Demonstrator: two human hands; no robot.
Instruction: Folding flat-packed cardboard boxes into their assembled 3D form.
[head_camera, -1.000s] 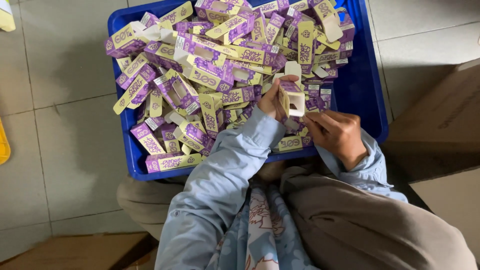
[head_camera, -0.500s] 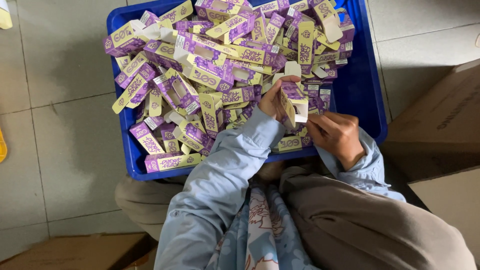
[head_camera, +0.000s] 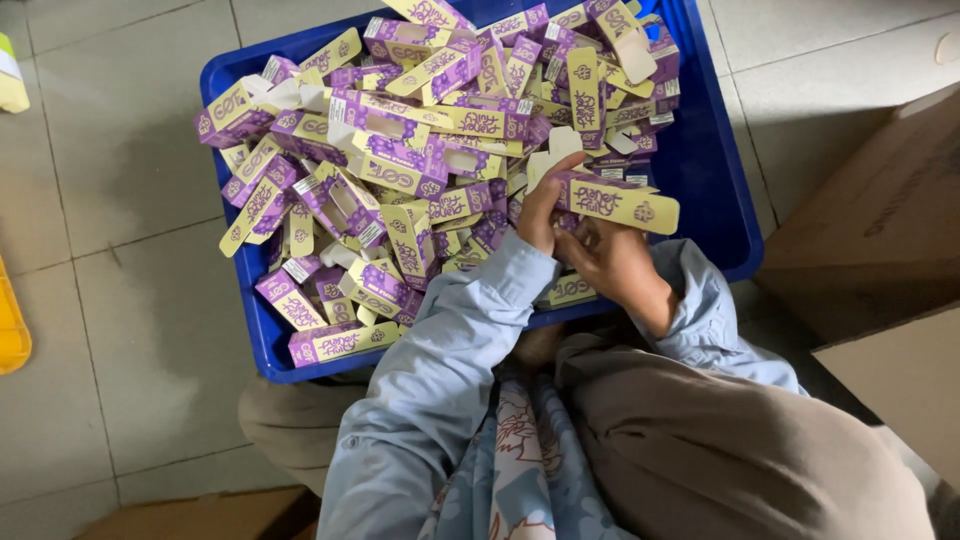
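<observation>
While you hold it: purple-and-cream flat cardboard carton (head_camera: 612, 202)
Left hand (head_camera: 543, 205): fingers pinching its end
Right hand (head_camera: 612, 262): fingers curled beneath it
Below: blue plastic crate (head_camera: 712, 160)

Single head-worn view, aimed steeply down from above the lap. Close range: blue crate (head_camera: 722, 190) of purple-and-yellow cartons (head_camera: 400, 160) on tiled floor (head_camera: 110, 200) fills upper frame.
</observation>
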